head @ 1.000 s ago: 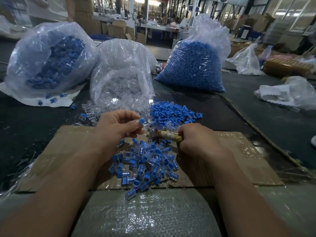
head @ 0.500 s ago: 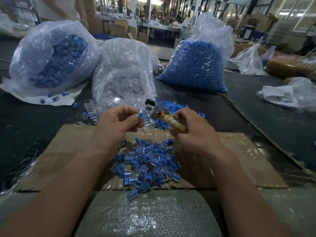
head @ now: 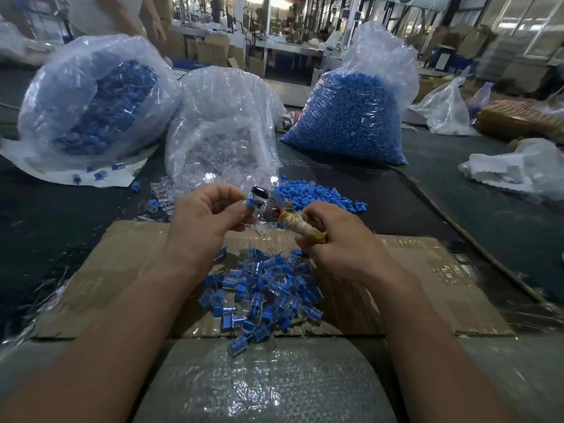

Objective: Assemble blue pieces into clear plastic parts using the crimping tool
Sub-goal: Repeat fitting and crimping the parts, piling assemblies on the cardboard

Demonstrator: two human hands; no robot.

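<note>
Crimping tool (head: pixel 290 220), right hand (head: pixel 341 242), now against blue piece (head: pixel 249 204), left hand (head: pixel 207 215).

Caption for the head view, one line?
Left hand pinches small blue plastic piece at metal crimping tool gripped by right hand.

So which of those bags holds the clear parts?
Beyond the cardboard sheet three plastic bags stand in a row. Take the middle bag, lying open towards you. The left bag and right bag show blue; this one holds only colourless pieces.
</note>
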